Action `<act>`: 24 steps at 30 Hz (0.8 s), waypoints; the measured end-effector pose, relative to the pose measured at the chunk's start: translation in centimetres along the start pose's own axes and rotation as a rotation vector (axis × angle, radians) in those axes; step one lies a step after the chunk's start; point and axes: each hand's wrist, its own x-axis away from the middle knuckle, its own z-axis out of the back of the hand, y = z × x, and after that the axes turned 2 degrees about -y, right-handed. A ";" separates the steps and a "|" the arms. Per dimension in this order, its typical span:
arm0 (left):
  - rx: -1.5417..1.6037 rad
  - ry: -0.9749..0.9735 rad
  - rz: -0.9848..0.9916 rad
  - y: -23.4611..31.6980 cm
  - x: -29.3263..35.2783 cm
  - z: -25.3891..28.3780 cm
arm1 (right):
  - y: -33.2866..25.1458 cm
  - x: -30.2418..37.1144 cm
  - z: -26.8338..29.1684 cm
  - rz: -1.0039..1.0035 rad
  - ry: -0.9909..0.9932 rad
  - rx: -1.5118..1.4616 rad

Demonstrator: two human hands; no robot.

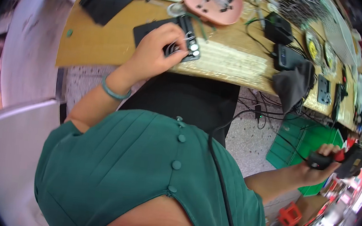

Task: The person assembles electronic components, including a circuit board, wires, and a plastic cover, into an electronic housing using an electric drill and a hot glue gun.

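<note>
Black flat plastic-looking case (144, 31) seems light; hold its edges. Your right hand (316, 173) holds a black tool (319, 161); left hand (157, 51), can't tell.

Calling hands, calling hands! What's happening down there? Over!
Left hand over black panel, fingertips by silver discs. Right hand gripping black tool, out right. Black cable across shirt.
</note>
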 end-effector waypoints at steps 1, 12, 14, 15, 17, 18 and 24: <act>-0.014 0.004 -0.011 0.1 0.1 0.0 | 1.7 1.2 -1.5 -0.071 -0.078 -0.094; -0.061 0.056 0.142 0.8 1.3 -0.1 | 12.9 10.6 -12.6 -0.374 -0.362 0.187; -0.096 0.066 0.137 1.2 1.5 -0.1 | 13.3 11.0 -12.2 -0.348 -0.403 0.255; -0.125 0.075 0.126 1.3 1.6 -0.1 | 13.3 11.1 -12.0 -0.354 -0.409 0.249; -0.172 0.107 0.108 1.4 1.9 -0.4 | 13.3 11.2 -11.8 -0.354 -0.408 0.270; -0.199 0.128 0.088 1.4 1.9 -0.6 | 13.1 11.1 -11.8 -0.352 -0.435 0.322; -0.111 0.165 0.029 0.1 2.3 -1.0 | 12.7 11.8 -11.2 -0.360 -0.469 0.335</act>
